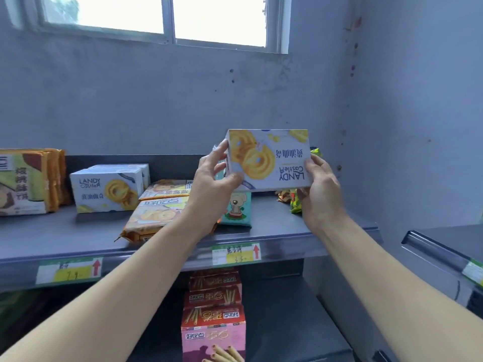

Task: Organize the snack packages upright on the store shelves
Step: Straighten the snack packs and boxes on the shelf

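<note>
Grey metal shelf (52,236): two upright white cardboard biscuit boxes (107,190), two flat orange packets (154,215). I see a third box (269,160) (print inverted) gripped above it by left hand (211,194) and right hand (321,197).

I noted the left hand (211,184) and right hand (320,192) gripping a cookie box (269,160), print inverted, above the shelf (274,223); a matching box (107,190) stood upright.

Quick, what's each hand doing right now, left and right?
Left hand: grips the cookie box at its left end.
Right hand: grips the same box's right end.
</note>
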Tool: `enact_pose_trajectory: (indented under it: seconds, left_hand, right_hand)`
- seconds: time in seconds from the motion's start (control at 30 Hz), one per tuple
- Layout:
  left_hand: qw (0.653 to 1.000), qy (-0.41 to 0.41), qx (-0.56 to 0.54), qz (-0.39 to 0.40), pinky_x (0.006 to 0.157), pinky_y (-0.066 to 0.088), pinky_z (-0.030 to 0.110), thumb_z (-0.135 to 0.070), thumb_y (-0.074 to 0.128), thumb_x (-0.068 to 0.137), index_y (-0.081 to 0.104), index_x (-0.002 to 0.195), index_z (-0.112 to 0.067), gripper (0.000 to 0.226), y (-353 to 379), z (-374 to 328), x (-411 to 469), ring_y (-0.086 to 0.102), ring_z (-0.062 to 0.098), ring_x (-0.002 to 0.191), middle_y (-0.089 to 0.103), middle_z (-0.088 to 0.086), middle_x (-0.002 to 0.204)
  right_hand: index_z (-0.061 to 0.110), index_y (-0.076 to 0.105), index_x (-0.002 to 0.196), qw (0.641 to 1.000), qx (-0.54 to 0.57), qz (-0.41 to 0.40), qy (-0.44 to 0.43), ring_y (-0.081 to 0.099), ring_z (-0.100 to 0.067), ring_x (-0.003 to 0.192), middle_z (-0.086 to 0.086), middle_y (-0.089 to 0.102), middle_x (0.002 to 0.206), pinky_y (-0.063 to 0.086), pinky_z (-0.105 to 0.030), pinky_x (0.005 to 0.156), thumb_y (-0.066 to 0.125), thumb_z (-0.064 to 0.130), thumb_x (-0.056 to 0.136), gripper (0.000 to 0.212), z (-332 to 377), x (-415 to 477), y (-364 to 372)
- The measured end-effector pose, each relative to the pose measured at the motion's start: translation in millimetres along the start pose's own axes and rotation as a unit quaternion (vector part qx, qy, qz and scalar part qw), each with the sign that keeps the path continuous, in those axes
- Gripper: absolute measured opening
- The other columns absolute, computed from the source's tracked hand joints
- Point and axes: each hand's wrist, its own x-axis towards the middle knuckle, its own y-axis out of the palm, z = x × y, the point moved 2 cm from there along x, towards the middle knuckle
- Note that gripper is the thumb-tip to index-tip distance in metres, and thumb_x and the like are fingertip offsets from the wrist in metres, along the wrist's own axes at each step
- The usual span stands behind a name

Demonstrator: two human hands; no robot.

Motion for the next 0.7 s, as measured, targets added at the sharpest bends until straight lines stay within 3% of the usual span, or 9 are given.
enact_pose_trajectory:
  seconds: [0.07, 0.13, 0.2, 0.27, 0.4, 0.53, 0.7]
  left_hand:
    - [1.0, 0.004, -0.008, -0.022, 0.097, 0.049, 0.04, 0.005, 0.055, 0.086, 0.042, 0.141, -0.021, 0.062, -11, -6, 2, 0.05, 0.022, 0.125, 0.046, 0.01, 0.138]
    - [0.999, 0.01, -0.009, -0.047, 0.085, 0.055, 0.027, 0.008, 0.051, 0.087, 0.039, 0.142, -0.018, 0.062, -23, -13, 1, 0.055, 0.018, 0.118, 0.05, 0.006, 0.134]
    - [0.997, 0.013, 0.005, -0.074, 0.085, 0.055, 0.023, 0.009, 0.049, 0.087, 0.037, 0.142, -0.016, 0.062, -36, -19, -1, 0.056, 0.018, 0.118, 0.052, 0.005, 0.134]
    - [0.995, 0.015, 0.022, -0.1, 0.089, 0.054, 0.024, 0.009, 0.048, 0.088, 0.037, 0.143, -0.015, 0.061, -51, -24, -5, 0.054, 0.02, 0.12, 0.05, 0.007, 0.135]
    - [0.987, 0.007, 0.066, -0.144, 0.102, 0.046, 0.04, 0.006, 0.05, 0.087, 0.039, 0.142, -0.019, 0.061, -87, -31, -12, 0.05, 0.023, 0.126, 0.049, 0.007, 0.138]
    - [0.979, 0.014, 0.089, -0.182, 0.102, 0.046, 0.036, 0.003, 0.051, 0.087, 0.042, 0.14, -0.021, 0.059, -123, -33, -17, 0.051, 0.02, 0.124, 0.054, 0.006, 0.134]
    - [0.976, 0.019, 0.082, -0.201, 0.099, 0.048, 0.037, 0.007, 0.049, 0.087, 0.046, 0.136, -0.021, 0.056, -180, -29, -19, 0.057, 0.017, 0.118, 0.058, -0.003, 0.123]
  right_hand:
    - [0.027, 0.061, 0.093, 1.0, 0.007, 0.026, 0.0, 0.064, -0.013, 0.079, 0.006, 0.07, 0.087, 0.049, -0.027, 0.063, 0.05, 0.017, 0.094, 0.015, -3, 3, 15]
    - [0.028, 0.061, 0.092, 0.999, 0.016, 0.05, 0.005, 0.065, -0.007, 0.077, 0.01, 0.071, 0.083, 0.047, -0.02, 0.06, 0.051, 0.019, 0.094, 0.014, -8, 5, 31]
    - [0.028, 0.061, 0.093, 0.997, 0.035, 0.073, 0.015, 0.066, -0.001, 0.07, 0.013, 0.071, 0.079, 0.047, -0.016, 0.055, 0.051, 0.019, 0.094, 0.014, -14, 6, 48]
    - [0.026, 0.061, 0.095, 0.993, 0.054, 0.1, 0.025, 0.067, 0.001, 0.064, 0.011, 0.071, 0.077, 0.048, -0.014, 0.051, 0.05, 0.017, 0.095, 0.014, -23, 5, 64]
    - [0.027, 0.059, 0.095, 0.988, 0.053, 0.138, 0.042, 0.065, 0.001, 0.064, 0.012, 0.071, 0.075, 0.047, -0.013, 0.049, 0.049, 0.017, 0.096, 0.014, -44, -7, 96]
    - [0.027, 0.058, 0.096, 0.981, 0.059, 0.173, 0.066, 0.065, -0.002, 0.067, 0.005, 0.069, 0.084, 0.048, -0.013, 0.051, 0.048, 0.017, 0.096, 0.014, -63, -15, 130]
    - [0.027, 0.058, 0.097, 0.977, 0.046, 0.195, 0.077, 0.061, -0.014, 0.086, 0.002, 0.067, 0.093, 0.046, -0.024, 0.071, 0.048, 0.018, 0.096, 0.013, -94, -27, 178]
